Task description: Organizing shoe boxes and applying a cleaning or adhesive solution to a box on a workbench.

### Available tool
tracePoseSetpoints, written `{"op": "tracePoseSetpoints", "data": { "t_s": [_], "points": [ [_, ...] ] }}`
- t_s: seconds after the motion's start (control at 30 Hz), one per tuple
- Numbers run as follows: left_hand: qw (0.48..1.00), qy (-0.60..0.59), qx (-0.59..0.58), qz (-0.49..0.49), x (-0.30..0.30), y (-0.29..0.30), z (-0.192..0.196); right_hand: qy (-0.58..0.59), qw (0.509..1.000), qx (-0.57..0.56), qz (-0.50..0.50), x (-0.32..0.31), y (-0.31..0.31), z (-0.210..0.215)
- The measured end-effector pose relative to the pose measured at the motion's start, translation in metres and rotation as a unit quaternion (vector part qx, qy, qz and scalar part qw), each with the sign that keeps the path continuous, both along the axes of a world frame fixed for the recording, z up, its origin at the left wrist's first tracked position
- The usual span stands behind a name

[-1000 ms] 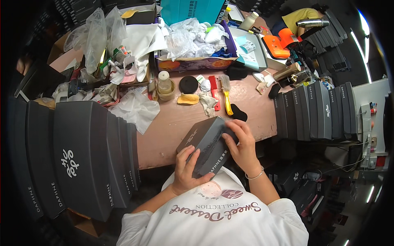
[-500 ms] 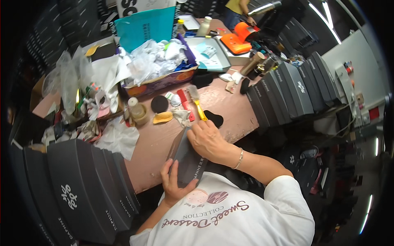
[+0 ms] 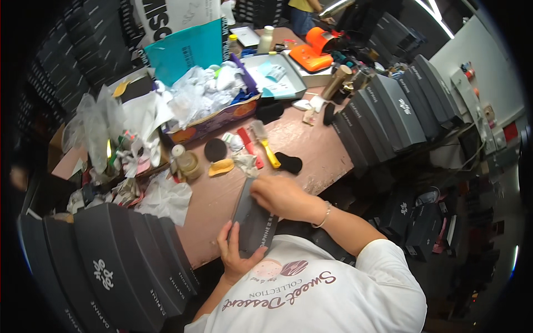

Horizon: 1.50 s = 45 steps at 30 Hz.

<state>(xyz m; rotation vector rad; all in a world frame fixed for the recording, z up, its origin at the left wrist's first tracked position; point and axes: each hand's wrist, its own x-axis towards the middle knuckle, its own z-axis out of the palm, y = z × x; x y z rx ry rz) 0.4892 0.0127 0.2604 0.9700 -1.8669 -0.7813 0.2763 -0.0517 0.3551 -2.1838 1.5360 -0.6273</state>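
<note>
Closest in, the left hand (image 3: 236, 252) grips the near end of a dark grey box (image 3: 252, 219), fingers wrapped along its left edge. The box lies tilted at the near edge of the pink tabletop (image 3: 311, 150), its far end pointing away from the person. The right hand (image 3: 277, 195) lies palm-down over the far part of the box, fingers curled on its top edge; a thin bracelet (image 3: 322, 215) sits on that wrist.

To the left, a row of grey boxes (image 3: 111, 266) stands on edge, close-packed. Crumpled white paper (image 3: 164, 198) lies just beyond them.

Just past the right hand lie a small paper scrap (image 3: 244, 164), a black pad (image 3: 288, 162), a yellow-handled brush (image 3: 265, 143), a red stick (image 3: 250, 147), a round black lid (image 3: 215, 150), a tan cloth (image 3: 222, 166) and a small bottle (image 3: 186, 161).

Farther back, a cardboard tray (image 3: 216, 119) holds crumpled white tissue. A second row of grey boxes (image 3: 388, 111) stands at the right end. An orange tool (image 3: 316, 50) lies at the far edge.
</note>
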Motion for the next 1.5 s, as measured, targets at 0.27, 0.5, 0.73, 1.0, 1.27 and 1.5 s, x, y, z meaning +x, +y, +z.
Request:
{"op": "tracePoseSetpoints", "data": {
  "t_s": [0.27, 0.5, 0.73, 1.0, 1.27, 1.5],
  "points": [
    [0.998, -0.061, 0.009, -0.016, 0.003, -0.058, 0.057, -0.198, 0.972, -0.001, -0.122, -0.015, 0.018, -0.029],
    [0.987, -0.122, 0.005, -0.108, -0.038, -0.101, 0.066, -0.191, 0.974, -0.049, -0.115, -0.007, 0.023, -0.051],
    [0.977, -0.145, -0.11, -0.11, -0.045, -0.096, 0.063, -0.217, 0.964, -0.077, -0.132, -0.011, 0.029, -0.058],
    [0.98, -0.136, -0.087, -0.114, -0.051, -0.098, 0.069, -0.191, 0.971, -0.065, -0.132, -0.008, 0.019, -0.055],
    [0.98, -0.122, -0.069, -0.144, -0.052, -0.103, 0.06, -0.244, 0.96, -0.028, -0.134, -0.01, 0.019, -0.057],
    [0.981, -0.125, -0.101, -0.108, -0.047, -0.097, 0.057, -0.24, 0.962, -0.026, -0.127, -0.009, 0.017, -0.056]
  ]
}}
